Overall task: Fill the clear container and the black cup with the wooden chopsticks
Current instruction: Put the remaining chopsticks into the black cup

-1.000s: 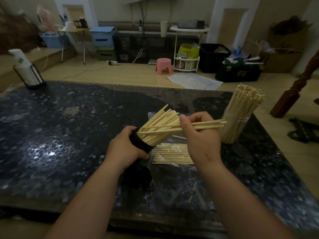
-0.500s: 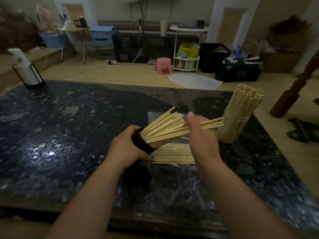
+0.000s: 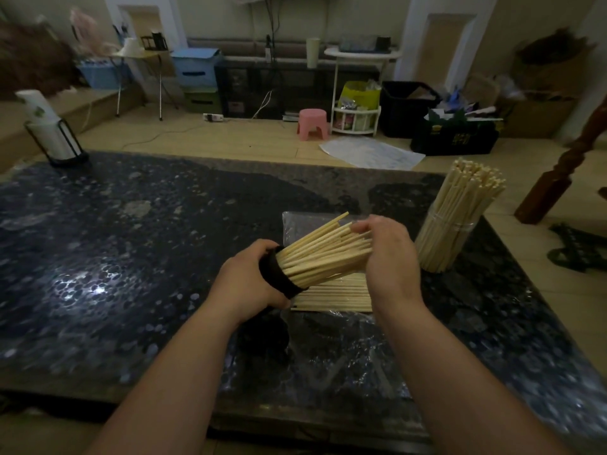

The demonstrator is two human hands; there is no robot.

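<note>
Left hand [image 3: 249, 284] grip clamped round the black cup [image 3: 279, 274], held tilted so its mouth points to the right of the frame, just above the counter [image 3: 131, 257] at centre. The cup is packed with wooden chopsticks [image 3: 322, 254] fanning out up and right. Right hand [image 3: 391, 261] grip is cupped over their free ends, fingers bent over the top of the bundle, thumb hidden. Under both hands a flat stack of loose chopsticks [image 3: 335, 295] lies on a clear plastic bag [image 3: 328, 339] spread on the counter. The clear container [image 3: 450, 238] stands upright at right of centre, apart from the right hand, stuffed with its own tall bundle [image 3: 466, 192] leaning to the right. It sits near the counter's right edge, which runs diagonally to the lower right corner. The far edge crosses the frame above the middle and the near edge runs along the bottom. Bare dark speckled stone fills the left half, with a glare patch at centre left. A paper towel holder [image 3: 49, 126] sits on the far left corner. Floor beyond: pink stool [image 3: 313, 123], black crate [image 3: 456, 139] at upper right with yellow print too blurred to read. A wooden post [image 3: 558, 178] stands off the counter's right side.
</note>
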